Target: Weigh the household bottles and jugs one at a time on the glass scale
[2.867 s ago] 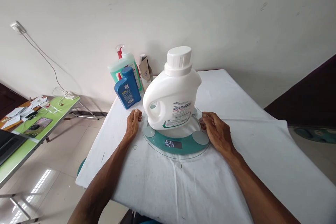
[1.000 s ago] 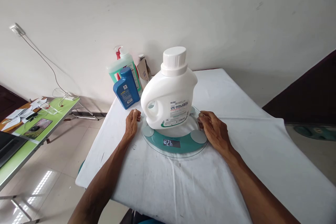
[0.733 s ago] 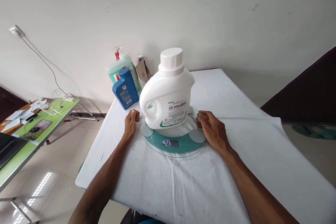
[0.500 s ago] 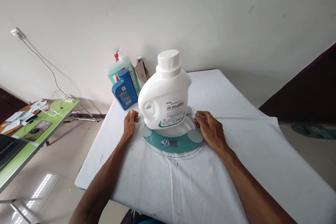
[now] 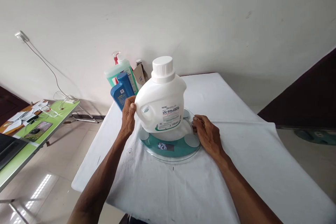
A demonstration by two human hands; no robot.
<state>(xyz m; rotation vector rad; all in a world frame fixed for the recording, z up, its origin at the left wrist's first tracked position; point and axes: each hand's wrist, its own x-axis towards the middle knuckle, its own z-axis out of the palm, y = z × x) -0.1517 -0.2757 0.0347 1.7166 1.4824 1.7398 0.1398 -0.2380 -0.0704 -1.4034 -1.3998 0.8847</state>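
Observation:
A large white laundry liquid bottle (image 5: 168, 103) with a ribbed white cap and a moulded handle stands upright on a round glass scale (image 5: 173, 151). My left hand (image 5: 128, 117) is closed at the left side of the bottle's handle, its thumb showing in front and its other fingers mostly hidden behind. On the other side, my right hand (image 5: 207, 133) rests on the cloth with curled fingers, pinching the scale's right rim. Lit digits show on the scale's dark display (image 5: 166, 146), upside down from here; I cannot read them surely.
Behind my left hand are a blue bottle (image 5: 122, 91), a green-liquid pump bottle (image 5: 119, 68) and a brown-labelled container (image 5: 140, 73) by the wall (image 5: 210, 17). White cloth (image 5: 236, 154) covers the table. A green table (image 5: 56, 106) at left holds papers and a mouse.
My left hand has risen from the cloth beside the scale to the bottle's handle. My right hand stays at the scale's rim. The view has shifted slightly.

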